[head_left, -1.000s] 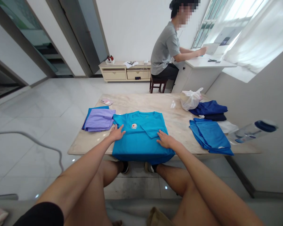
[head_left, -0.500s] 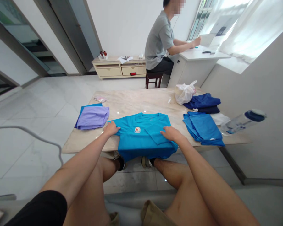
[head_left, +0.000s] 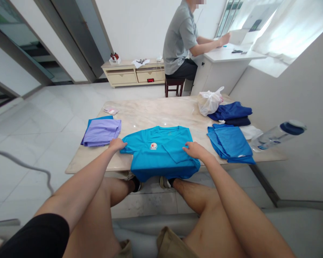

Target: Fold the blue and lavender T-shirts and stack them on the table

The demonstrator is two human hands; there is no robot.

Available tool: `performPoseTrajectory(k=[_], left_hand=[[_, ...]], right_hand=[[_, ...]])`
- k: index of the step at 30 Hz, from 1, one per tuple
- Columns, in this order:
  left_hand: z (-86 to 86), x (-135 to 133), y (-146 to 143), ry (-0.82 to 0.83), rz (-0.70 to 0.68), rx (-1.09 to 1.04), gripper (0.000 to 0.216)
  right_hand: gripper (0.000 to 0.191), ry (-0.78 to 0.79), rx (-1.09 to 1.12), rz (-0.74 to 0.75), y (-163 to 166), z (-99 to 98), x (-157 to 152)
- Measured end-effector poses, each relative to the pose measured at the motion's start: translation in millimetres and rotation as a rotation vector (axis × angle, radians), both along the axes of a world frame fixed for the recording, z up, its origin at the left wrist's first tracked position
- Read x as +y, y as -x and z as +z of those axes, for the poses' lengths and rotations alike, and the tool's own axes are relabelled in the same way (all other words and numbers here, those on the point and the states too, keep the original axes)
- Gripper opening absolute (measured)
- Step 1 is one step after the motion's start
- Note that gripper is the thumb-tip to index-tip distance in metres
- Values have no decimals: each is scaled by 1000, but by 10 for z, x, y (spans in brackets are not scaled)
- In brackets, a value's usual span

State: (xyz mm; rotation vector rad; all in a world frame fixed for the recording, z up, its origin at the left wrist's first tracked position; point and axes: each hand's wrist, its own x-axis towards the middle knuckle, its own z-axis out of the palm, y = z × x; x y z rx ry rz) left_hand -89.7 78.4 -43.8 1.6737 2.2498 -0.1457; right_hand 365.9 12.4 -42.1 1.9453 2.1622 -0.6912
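A bright blue T-shirt (head_left: 156, 154) lies flat on the marble table (head_left: 161, 111), its near part hanging over the table's front edge. A small white badge with a red star (head_left: 153, 146) shows on its chest. My left hand (head_left: 117, 144) has its fingers curled at the shirt's left edge, by the sleeve. My right hand (head_left: 194, 150) lies on a flap of the shirt folded inward on the right side. Left of the shirt, a folded lilac garment (head_left: 101, 132) lies on a blue one (head_left: 99, 117).
At the table's right are a folded blue stack (head_left: 230, 143), navy clothes (head_left: 230, 111), a white plastic bag (head_left: 210, 102) and a water bottle (head_left: 278, 136). A phone (head_left: 111, 111) lies far left. Behind, a seated person (head_left: 179, 39) works at a white desk (head_left: 226, 53).
My left hand has moved outward to the left, and the shirt's left sleeve now spreads out beside it. The whole view has tilted, so the table sits higher in the picture.
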Motion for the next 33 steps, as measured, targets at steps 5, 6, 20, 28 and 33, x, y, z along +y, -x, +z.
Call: performPoseTrajectory(k=[5,6,20,28,33], left_hand=[[272,27,-192,-37,13,31,26],[348,14,-275,-83,18,49,28],[704,-455,-1292,-378,-549,-209,33],[-50,-467,-1142,64,-961,-32,71],[-206,-276,-823,184,-944,-112,88]], right_hand=[[48,15,24,-1,-3,-25,1],[48,17,29,-1,0,-17,-2],[47,101,330,-80,-274,-13,-83],[57,-113,140,23,-270,-16,16],[59,-61,63,22,-225,73,20]])
